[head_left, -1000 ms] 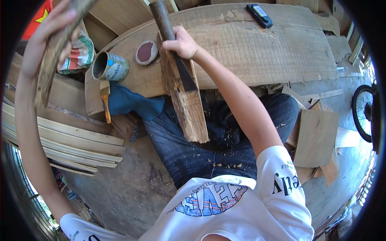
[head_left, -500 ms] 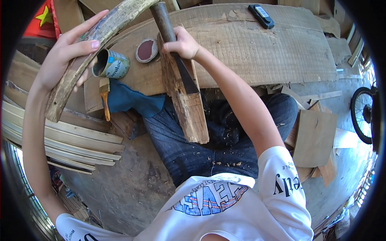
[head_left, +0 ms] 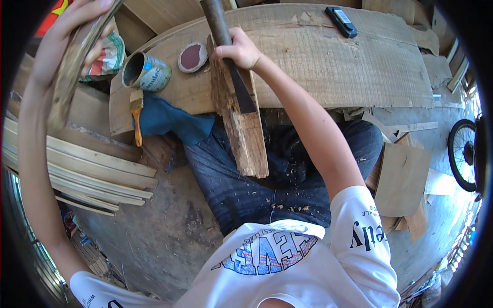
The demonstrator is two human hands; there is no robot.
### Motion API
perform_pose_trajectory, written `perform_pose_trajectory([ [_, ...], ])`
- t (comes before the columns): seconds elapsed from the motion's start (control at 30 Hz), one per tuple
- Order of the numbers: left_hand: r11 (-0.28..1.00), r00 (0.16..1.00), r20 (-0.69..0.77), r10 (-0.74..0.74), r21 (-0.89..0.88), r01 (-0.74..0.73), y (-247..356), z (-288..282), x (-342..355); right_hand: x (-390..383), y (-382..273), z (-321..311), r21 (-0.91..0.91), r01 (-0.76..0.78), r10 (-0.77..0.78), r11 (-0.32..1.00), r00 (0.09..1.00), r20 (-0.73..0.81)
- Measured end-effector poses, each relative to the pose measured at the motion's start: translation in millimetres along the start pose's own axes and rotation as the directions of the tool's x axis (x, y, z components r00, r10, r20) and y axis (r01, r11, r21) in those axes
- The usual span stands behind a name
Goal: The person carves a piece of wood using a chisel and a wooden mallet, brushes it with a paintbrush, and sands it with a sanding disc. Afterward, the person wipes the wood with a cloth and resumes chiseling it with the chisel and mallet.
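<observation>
My left hand (head_left: 60, 32) is raised at the upper left, its fingers wrapped round a rough, curved wooden stick (head_left: 69, 84). The stick's top end runs out of the picture. In my right hand (head_left: 241, 51) is a chisel (head_left: 240, 91) with a round metal shank and a dark, flaring blade. Its cutting edge points toward me and rests on a narrow piece of wood (head_left: 248, 154) with a ragged, crumbly left side. That piece slopes from the broad plank down between my legs.
On the broad plank (head_left: 334, 72) stand an open tin (head_left: 151, 73), a round dish of dark red stuff (head_left: 191, 57) and a black device (head_left: 341, 22). A brush (head_left: 136, 110) and blue cloth (head_left: 172, 120) lie at its near left edge. Wood strips (head_left: 97, 177) are stacked left; a wheel (head_left: 462, 154) stands right.
My left hand has swung the stick up and to the left, away from the top of the chisel. My right hand and the chisel keep their place on the wood.
</observation>
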State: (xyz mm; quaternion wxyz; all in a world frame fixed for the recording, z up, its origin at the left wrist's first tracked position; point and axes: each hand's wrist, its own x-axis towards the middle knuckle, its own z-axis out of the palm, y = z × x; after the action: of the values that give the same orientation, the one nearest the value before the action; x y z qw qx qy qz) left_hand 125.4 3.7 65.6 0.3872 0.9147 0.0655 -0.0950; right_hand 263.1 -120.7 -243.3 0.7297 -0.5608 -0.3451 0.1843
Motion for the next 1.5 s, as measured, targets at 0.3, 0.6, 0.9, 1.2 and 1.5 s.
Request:
perform_pose_trajectory([
  [0.3, 0.991, 0.995, -0.081, 0.063, -0.11, -0.071, -13, -6, -5, -6, -15, 8, 0.082, 0.03, -0.037, 0.996, 0.996, 0.085],
  [0.6, 0.999, 0.999, 0.034, 0.027, -0.021, -0.027, -31, -15, -3, -7, -16, 14, 0.107, 0.037, -0.046, 0.994, 0.996, 0.08],
  [0.9, 1.0, 0.998, -0.067, 0.018, -0.013, -0.019, -40, -22, -26, -8, -24, 23, 0.179, 0.086, -0.102, 0.98, 0.991, 0.086],
  [1.2, 0.987, 1.0, -0.028, 0.012, -0.16, -0.016, -54, 9, -30, -5, -19, 8, 0.346, -0.079, 0.011, 0.935, 0.981, 0.194],
  [1.5, 0.978, 0.987, -0.128, 0.098, -0.173, -0.119, -57, 15, -31, -12, -22, 5, 0.5, -0.129, 0.051, 0.856, 0.984, 0.168],
])
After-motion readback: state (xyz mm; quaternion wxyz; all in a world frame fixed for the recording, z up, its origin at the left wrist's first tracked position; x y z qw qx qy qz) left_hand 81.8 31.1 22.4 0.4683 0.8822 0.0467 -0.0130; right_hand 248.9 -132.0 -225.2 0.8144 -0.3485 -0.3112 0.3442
